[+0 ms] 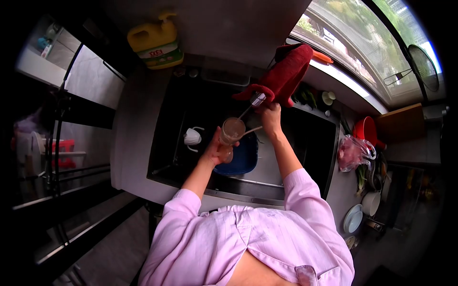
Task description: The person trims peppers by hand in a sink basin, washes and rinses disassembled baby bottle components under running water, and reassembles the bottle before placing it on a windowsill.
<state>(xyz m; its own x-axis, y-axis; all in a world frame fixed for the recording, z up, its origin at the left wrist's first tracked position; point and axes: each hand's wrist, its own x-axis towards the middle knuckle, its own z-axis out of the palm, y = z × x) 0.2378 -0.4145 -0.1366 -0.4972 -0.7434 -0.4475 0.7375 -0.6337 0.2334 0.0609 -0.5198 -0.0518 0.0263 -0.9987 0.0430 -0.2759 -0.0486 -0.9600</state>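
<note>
My left hand (pixel 214 150) is closed around a clear drinking glass (pixel 234 129), held over the sink under the faucet (pixel 257 99). A thin stream seems to run from the spout into the glass. A rounded, see-through shape shows below the rim; I cannot tell whether it is the same glass. My right hand (pixel 272 118) is closed beside the faucet, against the lower edge of a red cloth (pixel 288 71); what its fingers grip is hidden. Behind the glass sits a blue basin (pixel 243 159), with a pale thin handle (pixel 254 130) crossing its rim.
A white cup-like item (pixel 192 137) lies in the dark sink (pixel 167 157). A yellow jug (pixel 157 43) stands at the back left. On the right counter are a red pot (pixel 365 128), a plastic bag of pinkish food (pixel 352 153) and stacked dishes (pixel 353 219).
</note>
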